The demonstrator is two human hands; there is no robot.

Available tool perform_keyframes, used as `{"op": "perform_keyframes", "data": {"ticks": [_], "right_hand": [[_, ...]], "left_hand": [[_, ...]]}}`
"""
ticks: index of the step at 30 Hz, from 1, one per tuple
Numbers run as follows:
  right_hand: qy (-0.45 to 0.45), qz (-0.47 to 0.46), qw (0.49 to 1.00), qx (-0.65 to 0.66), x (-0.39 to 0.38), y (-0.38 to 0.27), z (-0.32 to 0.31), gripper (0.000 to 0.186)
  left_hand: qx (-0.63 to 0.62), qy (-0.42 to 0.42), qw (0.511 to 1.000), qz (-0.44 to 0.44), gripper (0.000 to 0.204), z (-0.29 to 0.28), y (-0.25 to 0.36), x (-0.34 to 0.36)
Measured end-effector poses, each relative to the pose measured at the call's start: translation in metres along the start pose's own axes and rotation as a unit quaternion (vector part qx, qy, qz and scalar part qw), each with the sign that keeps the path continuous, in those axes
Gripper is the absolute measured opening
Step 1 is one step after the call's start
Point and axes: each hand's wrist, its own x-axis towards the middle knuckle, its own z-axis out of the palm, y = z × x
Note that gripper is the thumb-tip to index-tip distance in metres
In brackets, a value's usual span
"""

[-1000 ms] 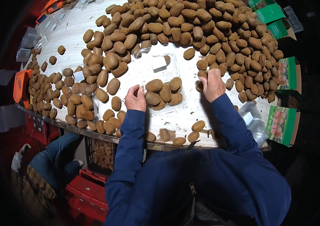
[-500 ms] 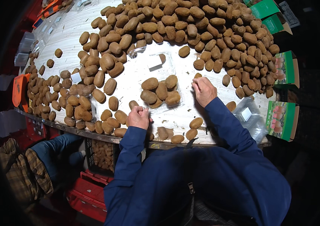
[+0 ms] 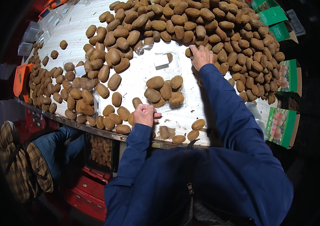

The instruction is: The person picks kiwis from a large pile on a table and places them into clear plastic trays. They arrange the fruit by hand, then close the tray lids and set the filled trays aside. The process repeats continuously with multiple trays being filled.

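Observation:
My left hand (image 3: 147, 115) has its thumb and forefinger closed at the near-left corner of an open clear plastic clamshell (image 3: 175, 106), other fingers curled loosely. In its near half lie several brown kiwifruit (image 3: 165, 89). Its far half has a small white card (image 3: 161, 61), partly over another brown fruit. My right hand (image 3: 201, 56) reaches to the edge of the large kiwi pile (image 3: 243, 52), fingers curled on a kiwifruit (image 3: 189, 52) that they partly hide.
A filled clamshell (image 3: 80, 105) stands left among loose fruit. Orange box (image 3: 21, 83) and plastic containers (image 3: 29, 37) line the left; green cartons (image 3: 280, 124) the right. A person in a plaid top (image 3: 24, 162) bends beside red crates (image 3: 86, 188) and a black fruit crate (image 3: 100, 150).
My right hand has moved up and slightly left to the pile's edge. My left hand has shifted right and down to the clamshell's near corner. The other person has bent into fuller view.

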Motion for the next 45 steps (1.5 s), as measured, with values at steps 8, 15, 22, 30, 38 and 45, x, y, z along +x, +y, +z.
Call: {"op": "perform_keyframes", "data": {"ticks": [8, 15, 22, 30, 38, 45], "right_hand": [[0.132, -0.149, 0.969, 0.144, -0.073, -0.013, -0.057, 0.042], [0.036, -0.157, 0.962, 0.222, -0.154, -0.051, -0.067, 0.047], [0.029, -0.102, 0.921, 0.376, -0.162, -0.076, -0.042, 0.039], [0.022, -0.069, 0.888, 0.453, -0.165, -0.139, -0.014, 0.036], [0.016, -0.05, 0.886, 0.461, -0.151, -0.196, 0.004, 0.033], [-0.062, -0.041, 0.899, 0.432, -0.141, -0.186, -0.017, 0.049]], "left_hand": [[-0.014, 0.004, 1.0, -0.017, 0.019, 0.002, -0.001, 0.001], [-0.01, 0.012, 1.0, 0.002, 0.018, 0.003, -0.004, 0.006], [0.018, 0.043, 0.996, 0.073, 0.022, -0.021, -0.014, 0.012], [-0.001, 0.127, 0.991, 0.046, 0.017, -0.067, 0.015, 0.006], [0.039, 0.165, 0.984, 0.054, 0.015, -0.125, 0.018, 0.027], [0.031, 0.154, 0.982, 0.105, 0.024, -0.151, 0.001, 0.05]]}}
